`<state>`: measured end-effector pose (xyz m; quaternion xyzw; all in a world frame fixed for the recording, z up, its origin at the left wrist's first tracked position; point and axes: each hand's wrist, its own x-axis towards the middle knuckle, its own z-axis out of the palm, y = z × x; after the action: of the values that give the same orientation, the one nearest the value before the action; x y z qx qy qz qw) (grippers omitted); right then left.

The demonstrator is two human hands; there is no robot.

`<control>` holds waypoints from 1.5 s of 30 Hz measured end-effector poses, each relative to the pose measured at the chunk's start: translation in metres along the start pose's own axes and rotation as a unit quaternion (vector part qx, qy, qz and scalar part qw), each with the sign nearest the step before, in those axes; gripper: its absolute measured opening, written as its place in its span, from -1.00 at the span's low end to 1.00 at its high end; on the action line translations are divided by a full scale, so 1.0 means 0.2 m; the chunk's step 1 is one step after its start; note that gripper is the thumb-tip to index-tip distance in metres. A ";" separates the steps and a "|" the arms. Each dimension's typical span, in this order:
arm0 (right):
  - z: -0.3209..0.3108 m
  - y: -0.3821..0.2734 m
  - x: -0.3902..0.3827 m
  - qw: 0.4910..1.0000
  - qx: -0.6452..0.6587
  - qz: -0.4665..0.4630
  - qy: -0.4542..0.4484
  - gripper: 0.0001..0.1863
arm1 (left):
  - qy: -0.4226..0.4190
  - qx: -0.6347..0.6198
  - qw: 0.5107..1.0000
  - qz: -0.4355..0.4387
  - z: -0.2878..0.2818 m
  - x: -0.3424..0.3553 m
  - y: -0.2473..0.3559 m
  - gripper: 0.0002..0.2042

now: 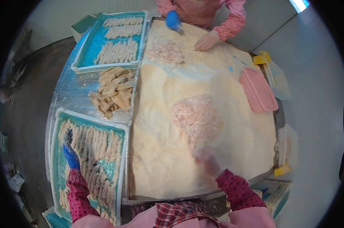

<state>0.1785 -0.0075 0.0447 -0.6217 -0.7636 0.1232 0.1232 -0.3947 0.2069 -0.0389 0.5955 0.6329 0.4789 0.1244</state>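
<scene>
Under the released blue-gloved left grip (70, 151) lie pale crumb-coated strips (100, 142) that pressing could deform. Ahead of the blurred right grip (208, 159), hold unclear: glossy pink pieces (198, 116).

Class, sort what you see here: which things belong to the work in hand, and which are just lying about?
Seem part of the work:
- left hand, blue-gloved, over the near tray
- coated strips in that tray
- right hand, blurred
- pinkish pile on pale powder

Seem just lying about:
- crumpled tan cloth
- pink basket
</scene>
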 end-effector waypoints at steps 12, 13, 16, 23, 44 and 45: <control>0.16 -0.21 -0.17 0.935 0.193 0.271 0.120 -0.65 | -0.383 -0.254 0.881 -0.112 0.87 -1.22 1.38 -0.66; 0.17 -0.22 -0.15 0.923 0.220 0.295 0.114 -0.65 | -0.398 -0.217 0.887 -0.089 0.93 -1.29 1.43 -0.67; 0.22 -0.16 -0.14 0.861 0.343 0.344 0.146 -0.66 | -0.413 -0.184 0.890 -0.060 0.93 -1.37 1.46 -0.72; -0.23 -0.16 -0.31 0.976 0.214 0.040 -0.017 -0.27 | -0.275 -0.336 0.881 -0.190 0.71 -1.27 1.32 -0.59; 0.03 0.09 -0.35 0.966 0.122 0.153 0.167 -0.50 | -0.501 -0.095 0.855 0.096 1.14 -1.34 1.56 -0.56; 0.01 0.07 -0.34 0.967 0.112 0.141 0.179 -0.50 | -0.494 -0.142 0.858 0.013 1.14 -1.34 1.59 -0.56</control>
<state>0.2044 -0.0713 0.0363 -0.7169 -0.6154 0.1113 0.3081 0.0418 0.0234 -0.0266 0.7379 0.4056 0.2079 0.4977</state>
